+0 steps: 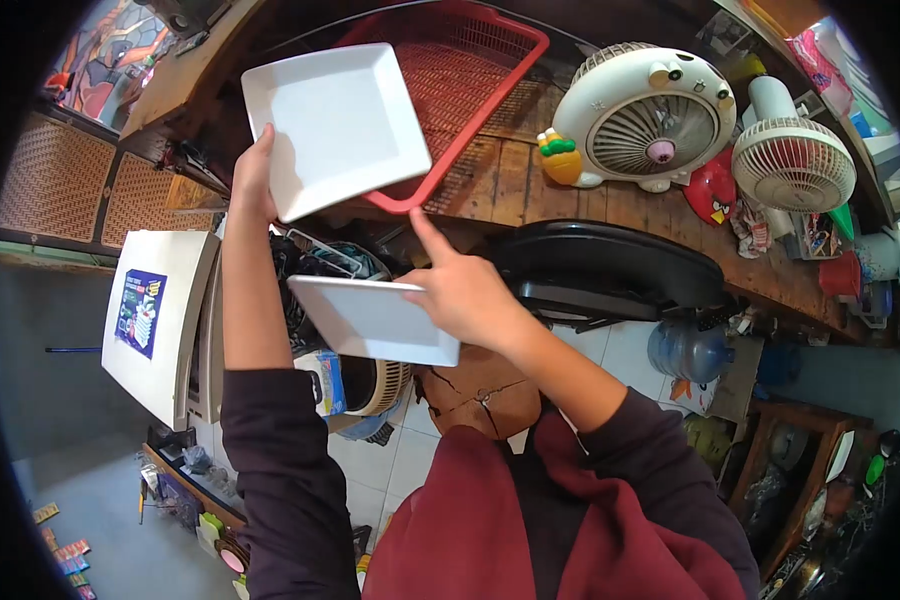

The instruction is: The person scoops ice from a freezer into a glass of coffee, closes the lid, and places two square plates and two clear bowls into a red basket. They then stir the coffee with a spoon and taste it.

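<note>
A square white plate is tilted up in my left hand, whose thumb lies over its left rim and whose other fingers are hidden behind it. My right hand grips a second white plate by its upper right edge, lower and nearer to me. The index finger of that hand points up toward the front corner of a red plastic basket. This basket rests on the wooden table, partly behind the first plate. The two plates are apart.
On the wooden table to the right stand a white animal-shaped fan and a smaller white fan. A black chair sits against the table's front edge. Below are a wooden stool and a blue water jug.
</note>
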Tool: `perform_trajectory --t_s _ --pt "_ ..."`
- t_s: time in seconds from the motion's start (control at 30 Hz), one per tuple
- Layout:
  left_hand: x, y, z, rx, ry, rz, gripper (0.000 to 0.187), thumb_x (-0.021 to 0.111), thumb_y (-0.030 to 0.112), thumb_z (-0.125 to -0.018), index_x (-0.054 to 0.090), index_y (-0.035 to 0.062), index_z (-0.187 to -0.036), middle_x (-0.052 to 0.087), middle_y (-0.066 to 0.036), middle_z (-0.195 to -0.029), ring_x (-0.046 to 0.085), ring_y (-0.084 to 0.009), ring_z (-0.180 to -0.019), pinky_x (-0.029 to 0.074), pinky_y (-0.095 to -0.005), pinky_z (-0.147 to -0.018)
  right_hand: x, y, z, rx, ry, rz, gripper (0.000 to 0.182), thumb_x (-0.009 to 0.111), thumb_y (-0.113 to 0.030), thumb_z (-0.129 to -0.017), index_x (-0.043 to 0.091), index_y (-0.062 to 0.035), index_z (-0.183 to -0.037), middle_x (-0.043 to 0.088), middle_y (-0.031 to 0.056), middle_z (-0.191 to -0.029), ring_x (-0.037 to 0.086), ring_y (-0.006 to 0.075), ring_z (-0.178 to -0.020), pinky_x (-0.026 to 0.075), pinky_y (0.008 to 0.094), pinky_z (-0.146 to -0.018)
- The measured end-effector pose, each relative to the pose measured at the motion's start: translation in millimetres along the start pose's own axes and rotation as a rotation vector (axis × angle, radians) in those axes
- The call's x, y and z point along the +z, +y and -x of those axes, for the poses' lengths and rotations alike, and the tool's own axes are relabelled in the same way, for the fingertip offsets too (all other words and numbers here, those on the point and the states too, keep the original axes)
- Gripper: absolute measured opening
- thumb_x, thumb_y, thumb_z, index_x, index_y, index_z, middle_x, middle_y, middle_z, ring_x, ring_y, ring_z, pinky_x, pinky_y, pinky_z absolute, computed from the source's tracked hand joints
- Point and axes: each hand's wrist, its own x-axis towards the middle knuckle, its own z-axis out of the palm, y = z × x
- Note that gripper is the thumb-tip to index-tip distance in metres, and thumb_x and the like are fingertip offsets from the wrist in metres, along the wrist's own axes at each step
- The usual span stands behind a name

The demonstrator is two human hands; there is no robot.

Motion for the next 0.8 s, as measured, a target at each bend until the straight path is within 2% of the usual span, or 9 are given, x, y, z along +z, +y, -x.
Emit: perform_trajectory --t_s 0.13,0.27,0.33,0.47,0.5,0.6,0.7,0.77,0.8 --pt "-10.4 -5.7 2.6 -0.019 0.010 -0.032 0.042 0.039 0.031 -0.084 0.042 -0.0048 -0.106 0.051 -0.015 -0.097 0.052 -0.0246 -0.086 0.044 -0.0354 -0.073 -36.8 30.4 -8.8 0.023 0.105 0.182 0.018 0.058 -0.017 -0.068 0.063 -0.0121 -0.084 0.022 0.0153 -0.129 0.057 0.0266 -0.077 0.044 0.0343 -0.071" --pt "-25.1 -3.9 6.0 -0.115 -0.049 0.088 0.039 0.040 0.027 -0.084 0.041 -0.0041 -0.106 0.051 -0.016 -0.098 0.053 -0.0260 -0.087 0.044 -0.0365 -0.075 -71.9 45.8 -38.2 -0.021 0.026 0.298 0.016 0.059 -0.019 -0.068 0.064 -0.0116 -0.080 0.024 0.0087 -0.130 0.057 0.0261 -0.075 0.043 0.0337 -0.070" --pt "-29.5 -3.3 3.1 -0.167 -0.040 0.116 0.038 0.039 0.026 -0.084 0.040 -0.0034 -0.107 0.051 -0.016 -0.098 0.053 -0.0263 -0.087 0.044 -0.0372 -0.076 -77.4 50.5 -56.2 -0.047 -0.175 0.369 0.015 0.058 -0.021 -0.068 0.064 -0.0117 -0.079 0.023 0.0075 -0.130 0.057 0.0268 -0.075 0.043 0.0343 -0.069" --pt "-29.6 2.6 -15.7 -0.204 -0.087 0.104 0.037 0.038 0.027 -0.084 0.041 -0.0020 -0.107 0.052 -0.015 -0.097 0.053 -0.0252 -0.086 0.045 -0.0371 -0.074 -55.6 54.6 -68.2 -0.074 -0.197 0.499 0.016 0.057 -0.023 -0.069 0.063 -0.0095 -0.075 0.030 0.0124 -0.126 0.057 0.0277 -0.075 0.043 0.0348 -0.070" --pt "-28.3 3.6 -22.0 -0.201 -0.094 0.061 0.037 0.038 0.027 -0.084 0.041 -0.0021 -0.106 0.052 -0.015 -0.097 0.053 -0.0250 -0.086 0.045 -0.0369 -0.074 -47.9 49.2 -67.1 -0.089 -0.148 0.460 0.013 0.056 -0.018 -0.067 0.062 -0.0069 -0.072 0.038 0.0141 -0.118 0.056 0.0273 -0.078 0.043 0.0344 -0.073" --pt "-16.2 7.6 -31.2 -0.186 -0.108 -0.026 0.038 0.038 0.028 -0.084 0.043 -0.0032 -0.104 0.052 -0.015 -0.096 0.054 -0.0239 -0.084 0.045 -0.0362 -0.071 -7.6 41.4 -72.6 -0.112 -0.063 0.236 0.011 0.054 -0.011 -0.065 0.061 -0.0042 -0.070 0.042 0.0158 -0.111 0.053 0.0285 -0.082 0.042 0.0345 -0.075" --pt "-2.1 11.8 -42.0 -0.098 -0.038 -0.306 0.043 0.042 0.034 -0.082 0.046 -0.0045 -0.100 0.054 -0.014 -0.092 0.054 -0.0226 -0.081 0.044 -0.0352 -0.070 26.1 18.4 -81.7 -0.132 -0.026 0.206 0.011 0.052 -0.006 -0.065 0.061 -0.0029 -0.069 0.042 0.0179 -0.109 0.051 0.0304 -0.086 0.041 0.0353 -0.078" --pt "-6.6 12.0 -58.6 -0.044 -0.053 -0.364 0.044 0.042 0.035 -0.082 0.046 -0.0047 -0.100 0.054 -0.014 -0.092 0.054 -0.0227 -0.081 0.044 -0.0353 -0.070 38.1 11.7 -86.0 -0.289 0.118 0.119 0.012 0.056 -0.008 -0.064 0.063 -0.0038 -0.073 0.031 0.0203 -0.121 0.046 0.0329 -0.095 0.037 0.0369 -0.084" --pt "-8.5 13.2 -60.7 0.019 -0.066 -0.417 0.045 0.042 0.035 -0.082 0.046 -0.0049 -0.100 0.054 -0.014 -0.092 0.054 -0.0228 -0.080 0.044 -0.0354 -0.070 39.4 10.9 -84.3 -0.284 0.118 0.113 0.012 0.056 -0.008 -0.064 0.063 -0.0038 -0.073 0.031 0.0203 -0.121 0.046 0.0329 -0.095 0.037 0.0369 -0.084"
